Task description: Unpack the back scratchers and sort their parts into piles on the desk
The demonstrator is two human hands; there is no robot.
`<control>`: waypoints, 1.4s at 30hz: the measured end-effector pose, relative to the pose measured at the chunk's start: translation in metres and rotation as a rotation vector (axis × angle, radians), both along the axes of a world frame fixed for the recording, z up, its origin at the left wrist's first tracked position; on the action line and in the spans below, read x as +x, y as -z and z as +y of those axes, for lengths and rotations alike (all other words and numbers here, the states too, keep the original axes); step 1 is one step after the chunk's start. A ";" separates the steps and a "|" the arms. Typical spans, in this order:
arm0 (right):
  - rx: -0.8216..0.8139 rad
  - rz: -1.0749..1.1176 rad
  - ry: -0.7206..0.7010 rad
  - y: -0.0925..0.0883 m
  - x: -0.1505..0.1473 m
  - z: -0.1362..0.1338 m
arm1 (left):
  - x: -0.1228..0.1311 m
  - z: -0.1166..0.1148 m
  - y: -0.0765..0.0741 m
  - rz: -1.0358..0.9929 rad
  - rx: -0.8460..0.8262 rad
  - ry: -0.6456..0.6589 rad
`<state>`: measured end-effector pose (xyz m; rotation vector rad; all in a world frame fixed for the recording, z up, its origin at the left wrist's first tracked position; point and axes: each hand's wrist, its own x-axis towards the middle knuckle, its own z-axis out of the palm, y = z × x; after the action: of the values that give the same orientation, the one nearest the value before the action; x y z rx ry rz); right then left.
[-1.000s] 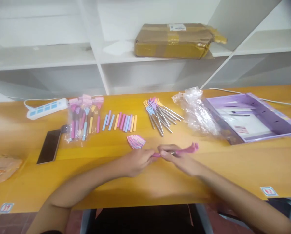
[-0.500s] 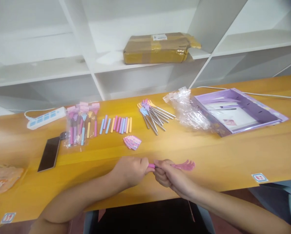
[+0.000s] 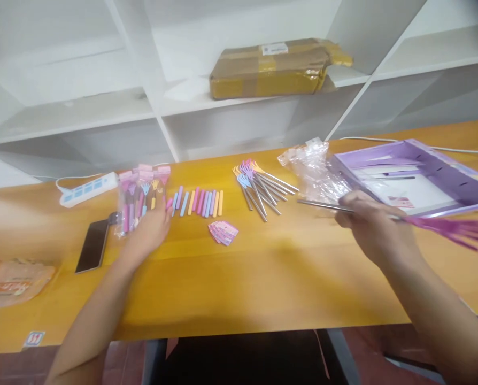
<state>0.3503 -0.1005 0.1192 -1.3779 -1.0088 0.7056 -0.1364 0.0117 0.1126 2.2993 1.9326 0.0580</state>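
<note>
1. Back scratcher (image 3: 443, 224), one, pink head, bare metal rod. Raised above the near right part of the table (image 3: 263, 289), lying nearly level; head to the right, rod end to the left.
2. Right hand (image 3: 375, 224), fingers closed around the rod of that scratcher, in front of the purple tray.
3. Left hand (image 3: 153, 227), at the left end of the tube row, just beside the bagged scratchers. A pink tube (image 3: 169, 202) shows at its fingertips, mostly hidden; whether they pinch it or have let go, I cannot tell.
4. Coloured tubes (image 3: 201, 202), one row: blue, purple, yellow, pink. Left of middle.
5. Loose scratchers (image 3: 259, 187), one heap, metal rods fanned toward the near side and the right; far middle.
6. Cards (image 3: 223, 232), pink, spread as a fan, on the near side of the tubes.
7. Clear bags (image 3: 315, 171), crumpled pile, between heap and tray.
8. Purple tray (image 3: 439, 168), far right, papers inside.
9. Bagged scratchers (image 3: 132, 208), several, in clear wrapping, far left.
10. Phone (image 3: 91, 246), dark screen up, left; white power strip (image 3: 89, 190) beyond it.
11. Cardboard box (image 3: 269, 69), taped, on the shelf behind.
</note>
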 end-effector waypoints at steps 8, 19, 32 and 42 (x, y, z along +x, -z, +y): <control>-0.126 -0.909 -0.221 0.001 -0.039 0.108 | 0.062 0.063 0.040 0.117 0.216 -0.079; -0.363 -1.295 -0.334 0.052 -0.057 0.154 | 0.022 0.085 0.036 0.095 0.312 -0.118; -0.208 -1.360 -0.132 0.051 -0.084 0.140 | -0.020 0.098 0.057 0.105 0.319 -0.263; 0.028 -0.956 -0.254 0.039 -0.093 0.071 | -0.024 0.101 0.028 -0.025 0.290 -0.233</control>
<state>0.2575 -0.0296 0.0801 -1.5971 -1.9536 0.1672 -0.1607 0.1131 0.0845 2.2066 2.3018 0.4136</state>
